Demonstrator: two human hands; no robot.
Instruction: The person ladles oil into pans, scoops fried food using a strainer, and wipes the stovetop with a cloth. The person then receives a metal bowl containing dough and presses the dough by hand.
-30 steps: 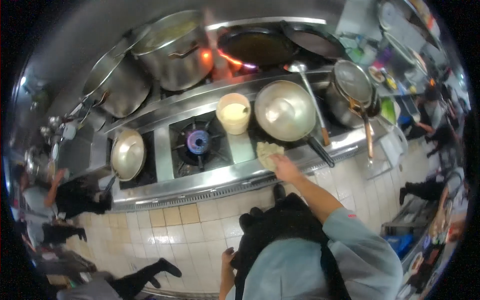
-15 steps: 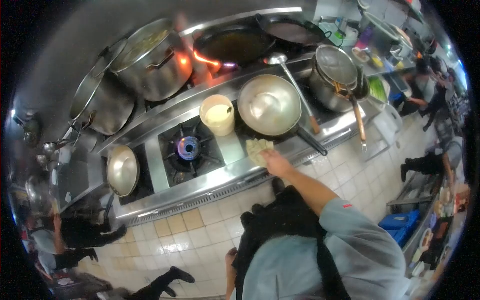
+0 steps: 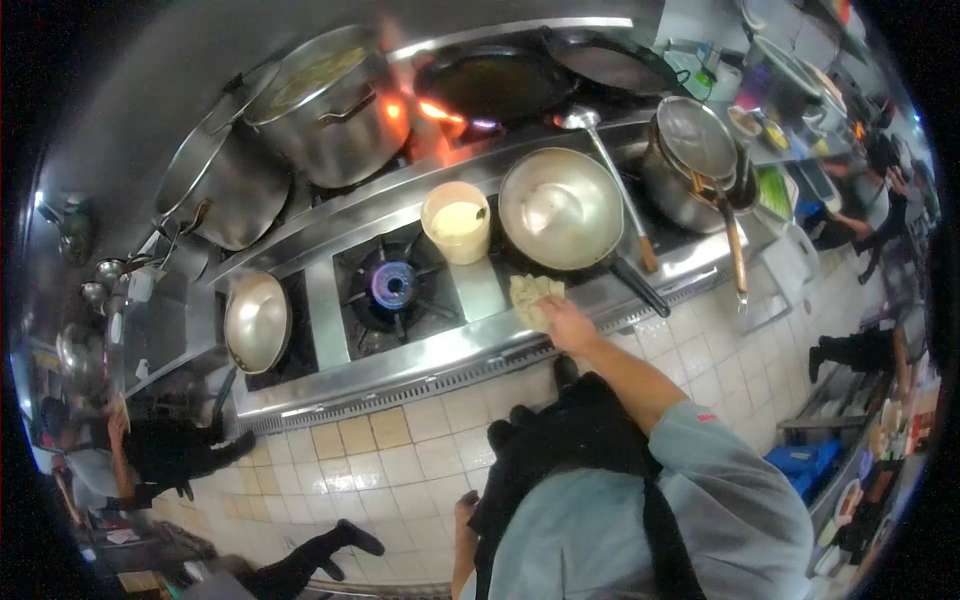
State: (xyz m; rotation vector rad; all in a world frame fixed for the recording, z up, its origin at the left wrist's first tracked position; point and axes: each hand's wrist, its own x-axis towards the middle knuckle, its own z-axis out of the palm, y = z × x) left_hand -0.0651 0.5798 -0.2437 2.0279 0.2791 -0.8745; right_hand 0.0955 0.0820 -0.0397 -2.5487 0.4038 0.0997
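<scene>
My right hand (image 3: 568, 326) is closed on a folded beige cloth (image 3: 533, 298), pressed to the stove's steel front edge. Just behind the cloth sits a wide steel wok (image 3: 560, 208), its black handle (image 3: 640, 286) pointing towards the front right. To the wok's left stands a cream tub (image 3: 456, 224) with pale yellow contents. My left hand (image 3: 466, 508) hangs low beside my black apron, away from the stove; its fingers are too small and partly hidden to make out.
A lit burner (image 3: 393, 286) burns left of the tub, with a steel pan (image 3: 258, 322) farther left. Tall stockpots (image 3: 335, 130) and black pans (image 3: 495, 85) with flames between line the back. A ladle (image 3: 612, 175) and strainer (image 3: 695, 137) lie right. Other people work at both sides.
The whole view has shifted slightly, so the stove and pans appear a little farther right. My right hand keeps hold of the cloth at nearly the same spot on the edge.
</scene>
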